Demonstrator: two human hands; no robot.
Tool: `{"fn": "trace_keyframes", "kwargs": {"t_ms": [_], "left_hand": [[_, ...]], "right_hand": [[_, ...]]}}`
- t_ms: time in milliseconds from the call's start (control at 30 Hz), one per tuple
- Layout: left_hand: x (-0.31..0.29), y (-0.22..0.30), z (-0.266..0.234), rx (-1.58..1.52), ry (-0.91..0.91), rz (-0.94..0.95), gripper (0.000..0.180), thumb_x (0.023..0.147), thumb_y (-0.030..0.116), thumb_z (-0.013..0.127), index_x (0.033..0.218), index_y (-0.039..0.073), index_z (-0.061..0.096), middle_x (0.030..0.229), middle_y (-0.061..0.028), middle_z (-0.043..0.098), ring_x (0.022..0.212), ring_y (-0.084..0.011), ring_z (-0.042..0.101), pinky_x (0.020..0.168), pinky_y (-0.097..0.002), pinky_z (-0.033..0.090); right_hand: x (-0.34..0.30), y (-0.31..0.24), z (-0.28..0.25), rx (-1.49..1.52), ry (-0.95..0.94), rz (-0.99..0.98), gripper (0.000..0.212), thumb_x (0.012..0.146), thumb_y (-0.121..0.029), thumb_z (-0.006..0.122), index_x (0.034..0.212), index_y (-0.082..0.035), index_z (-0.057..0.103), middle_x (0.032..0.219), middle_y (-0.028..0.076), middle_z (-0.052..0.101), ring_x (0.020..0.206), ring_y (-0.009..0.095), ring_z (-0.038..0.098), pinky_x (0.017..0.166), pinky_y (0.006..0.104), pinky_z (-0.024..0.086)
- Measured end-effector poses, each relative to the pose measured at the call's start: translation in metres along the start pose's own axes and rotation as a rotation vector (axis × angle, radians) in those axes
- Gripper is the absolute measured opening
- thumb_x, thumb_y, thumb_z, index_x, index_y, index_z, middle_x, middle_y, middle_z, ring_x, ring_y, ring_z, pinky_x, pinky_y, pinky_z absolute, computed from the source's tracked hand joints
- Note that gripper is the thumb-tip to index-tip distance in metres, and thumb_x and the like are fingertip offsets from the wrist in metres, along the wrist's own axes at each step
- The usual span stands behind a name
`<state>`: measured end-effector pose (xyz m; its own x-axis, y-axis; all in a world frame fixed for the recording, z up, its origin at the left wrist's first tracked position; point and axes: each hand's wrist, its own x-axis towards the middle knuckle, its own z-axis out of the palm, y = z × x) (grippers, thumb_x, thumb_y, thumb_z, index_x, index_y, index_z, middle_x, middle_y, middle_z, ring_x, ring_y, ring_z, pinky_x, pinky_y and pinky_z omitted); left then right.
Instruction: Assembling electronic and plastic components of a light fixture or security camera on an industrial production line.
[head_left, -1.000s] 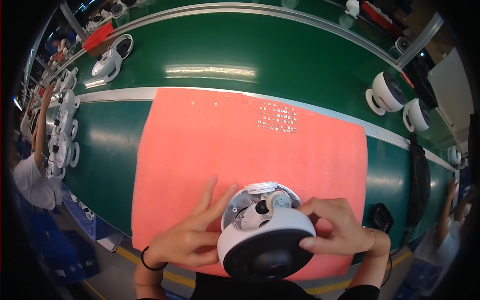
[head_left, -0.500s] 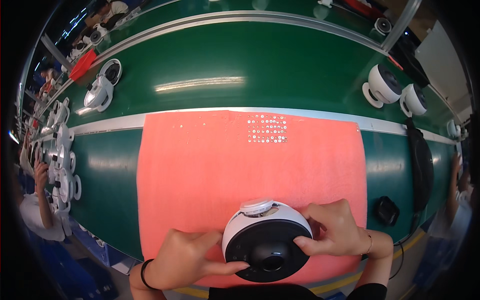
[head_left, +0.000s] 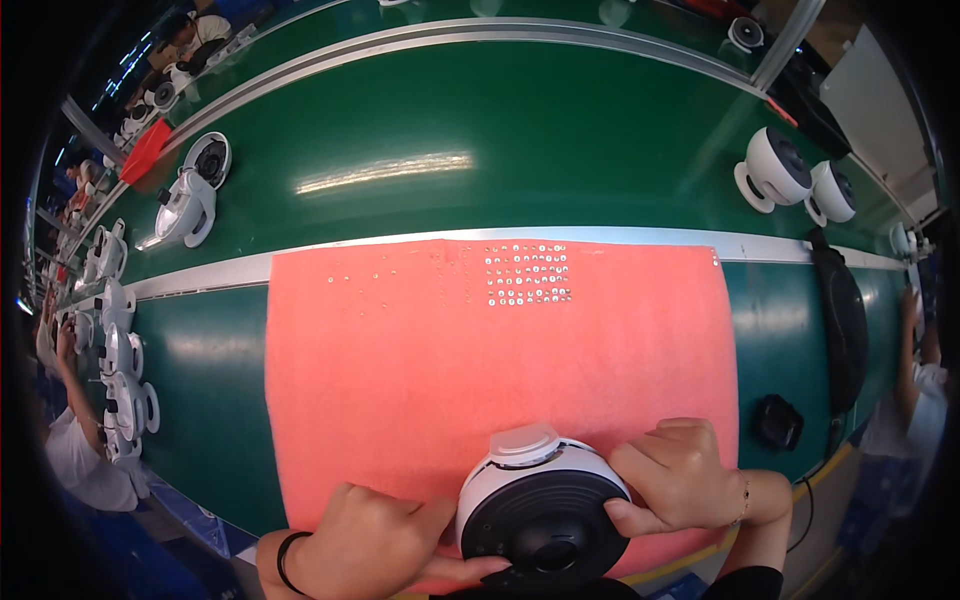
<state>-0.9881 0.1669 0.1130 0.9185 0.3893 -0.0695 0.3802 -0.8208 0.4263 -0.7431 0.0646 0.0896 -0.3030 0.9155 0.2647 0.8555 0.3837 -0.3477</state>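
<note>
A round white camera housing (head_left: 475,487) with a black front face (head_left: 520,528) is held between both hands near the mat's front edge. A dark round lens sits low on that face. At the far side of the housing a pale white foot (head_left: 524,444) sticks up. My left hand (head_left: 372,535) grips the left rim, thumb laid on the black face and fingers behind. On the right rim my right hand (head_left: 678,478) is closed likewise, its thumb on the face's edge. Beneath lies a salmon-pink foam mat (head_left: 480,370); rows of small screws (head_left: 528,274) sit at its far side.
Similar white units stand far right (head_left: 776,170), far left (head_left: 185,205) and along the left edge (head_left: 122,395). A black pouch (head_left: 838,318) and a small black box (head_left: 777,421) lie to the right. A metal rail (head_left: 370,240) crosses the green bench. People sit at both sides.
Both hands and the housing sit slightly lower and to the right in the picture. The white foot has tipped, showing more of its flat surface. My view has shifted a little.
</note>
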Motion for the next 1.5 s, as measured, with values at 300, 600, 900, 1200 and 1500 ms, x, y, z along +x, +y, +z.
{"fn": "trace_keyframes", "kwargs": {"t_ms": [300, 600, 900, 1200, 1500], "left_hand": [[0.004, -0.010, 0.003, -0.045, -0.093, -0.027, 0.049, 0.063, 0.053, 0.070, 0.053, 0.007, 0.056, 0.043, -0.0016, 0.052, 0.037, -0.0198, 0.051, 0.040, -0.0280, 0.042], [0.006, -0.004, 0.005, -0.107, -0.012, -0.058, 0.053, 0.068, 0.053, 0.066, 0.052, 0.004, 0.054, 0.040, -0.0049, 0.046, 0.033, -0.0218, 0.047, 0.035, -0.0299, 0.038], [0.010, -0.012, 0.001, -0.084, -0.088, -0.123, 0.042, 0.063, 0.047, 0.072, 0.058, 0.007, 0.060, 0.048, -0.0009, 0.056, 0.043, -0.0194, 0.056, 0.042, -0.0289, 0.042], [0.018, -0.013, -0.001, -0.045, -0.127, -0.132, 0.041, 0.064, 0.046, 0.071, 0.056, 0.007, 0.059, 0.048, -0.0014, 0.056, 0.042, -0.0200, 0.055, 0.042, -0.0293, 0.041], [0.037, -0.037, 0.022, -0.706, -0.372, -0.250, 0.054, 0.066, 0.039, 0.071, 0.103, 0.001, 0.058, 0.081, -0.0105, 0.065, 0.073, -0.0207, 0.065, 0.063, -0.0295, 0.051]], "right_hand": [[0.009, 0.005, -0.005, -0.002, -0.092, 0.018, 0.032, 0.076, -0.038, 0.057, 0.069, -0.007, 0.053, 0.051, 0.005, 0.046, 0.038, 0.021, 0.046, 0.038, 0.0313, 0.038], [0.002, 0.013, 0.000, 0.027, -0.061, 0.027, 0.030, 0.076, -0.036, 0.058, 0.069, -0.008, 0.055, 0.047, 0.005, 0.044, 0.038, 0.022, 0.047, 0.038, 0.0326, 0.039], [0.030, -0.013, -0.017, -0.107, 0.075, -0.042, 0.033, 0.071, -0.038, 0.064, 0.084, -0.007, 0.060, 0.080, 0.005, 0.057, 0.063, 0.017, 0.054, 0.057, 0.0289, 0.041], [0.030, -0.010, -0.007, 0.419, -0.116, -0.305, 0.035, 0.071, -0.011, 0.062, 0.105, -0.004, 0.060, 0.113, 0.015, 0.052, 0.097, 0.027, 0.053, 0.076, 0.0348, 0.043], [0.017, 0.022, 0.014, 0.834, -0.305, 0.458, 0.059, 0.079, -0.022, 0.063, 0.126, -0.001, 0.033, 0.121, 0.020, 0.044, 0.113, 0.032, 0.046, 0.093, 0.0391, 0.036]]}}
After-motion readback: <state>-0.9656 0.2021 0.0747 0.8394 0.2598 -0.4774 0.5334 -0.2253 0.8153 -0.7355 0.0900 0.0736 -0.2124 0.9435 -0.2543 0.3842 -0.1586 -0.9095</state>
